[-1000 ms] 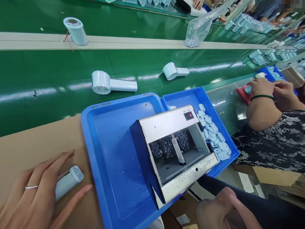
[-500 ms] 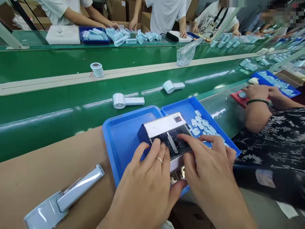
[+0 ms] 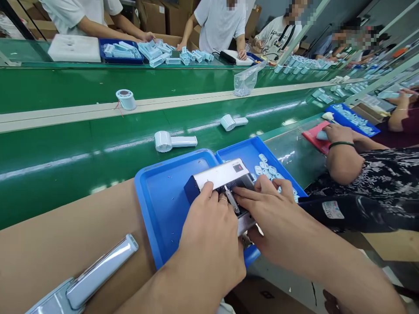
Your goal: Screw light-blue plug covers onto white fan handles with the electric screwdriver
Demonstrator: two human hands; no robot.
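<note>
A silver-and-navy screw feeder stands in a blue plastic tray, with dark screws showing in its opening. My left hand, wearing a ring, lies over the feeder's middle, its fingertips on the metal. My right hand reaches across the feeder's front from the right, its fingers close to the left hand. My hands hide most of the opening, and I cannot tell whether either holds a screw. Behind the right hand, light blue plug-shaped parts lie in a second blue tray.
A pale blue handheld fan lies on brown cardboard at lower left. A green conveyor belt carries more fans beyond the trays. A co-worker's hand with a green bracelet works at right. Other workers stand beyond the belt.
Over the last second, both my hands moved from beside the tray onto the feeder. The view has tilted upward, showing more of the far workers. The co-worker's arm shifted slightly.
</note>
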